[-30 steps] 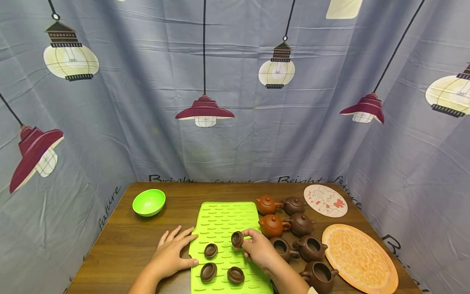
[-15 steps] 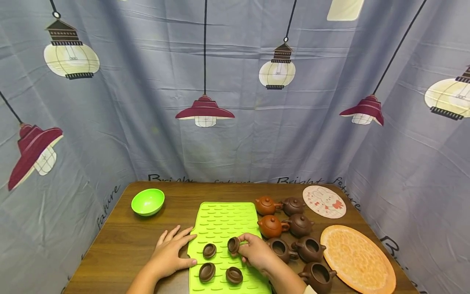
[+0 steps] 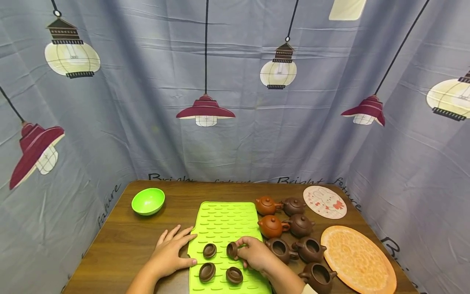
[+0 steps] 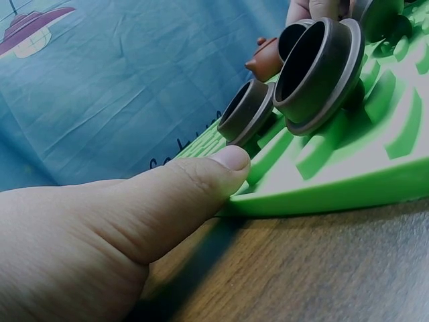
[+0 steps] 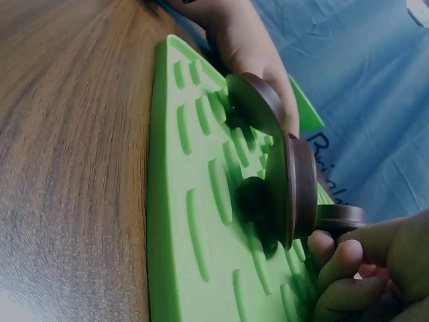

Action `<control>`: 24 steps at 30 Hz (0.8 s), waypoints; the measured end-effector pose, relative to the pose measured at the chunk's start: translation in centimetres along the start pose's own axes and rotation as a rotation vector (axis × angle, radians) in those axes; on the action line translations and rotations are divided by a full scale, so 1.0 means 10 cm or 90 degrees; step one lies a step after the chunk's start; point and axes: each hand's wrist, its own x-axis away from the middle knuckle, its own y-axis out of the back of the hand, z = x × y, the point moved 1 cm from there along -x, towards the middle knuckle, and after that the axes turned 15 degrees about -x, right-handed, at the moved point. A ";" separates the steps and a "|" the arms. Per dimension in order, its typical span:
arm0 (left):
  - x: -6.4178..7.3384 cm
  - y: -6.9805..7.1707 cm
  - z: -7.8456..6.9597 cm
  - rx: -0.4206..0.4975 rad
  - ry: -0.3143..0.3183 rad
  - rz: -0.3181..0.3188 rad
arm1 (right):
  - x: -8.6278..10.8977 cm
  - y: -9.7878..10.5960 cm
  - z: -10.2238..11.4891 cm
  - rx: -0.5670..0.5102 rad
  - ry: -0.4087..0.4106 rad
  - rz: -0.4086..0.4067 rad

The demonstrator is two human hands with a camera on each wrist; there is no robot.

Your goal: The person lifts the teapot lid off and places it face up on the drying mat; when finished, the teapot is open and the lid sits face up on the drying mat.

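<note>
My right hand (image 3: 256, 254) pinches a dark brown teapot lid (image 3: 231, 250) between thumb and fingers, low over the bright green ridged mat (image 3: 227, 218). Whether that lid touches the mat I cannot tell. Three other brown lids lie upside down on the mat: one lid (image 3: 209, 250) left of the held one, another lid (image 3: 207, 272) nearer me, and a third lid (image 3: 234, 275) just in front of the right hand. My left hand (image 3: 168, 255) rests flat with fingers spread, its thumb and fingertips on the mat's left edge; the left wrist view shows the thumb (image 4: 194, 184) there.
Right of the mat stand two lidded orange teapots (image 3: 271, 226), two lidded brown teapots (image 3: 300, 225) and several lidless brown teapots (image 3: 318, 277). Farther right lie an orange round mat (image 3: 360, 259) and a rabbit-print round mat (image 3: 325, 201). A green bowl (image 3: 148, 201) stands back left.
My right hand has lowered the held lid toward me and slightly left, into line with the lid on its left. My left hand keeps its place on the mat's edge.
</note>
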 end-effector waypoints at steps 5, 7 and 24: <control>0.01 0.00 0.00 0.005 0.003 0.003 | 0.00 0.00 -0.01 0.004 -0.002 0.000; 0.01 0.00 -0.01 0.006 0.003 0.000 | 0.00 0.00 -0.01 0.004 0.000 -0.005; 0.01 0.02 -0.03 0.005 0.001 -0.009 | -0.02 0.01 0.00 -0.008 0.014 -0.011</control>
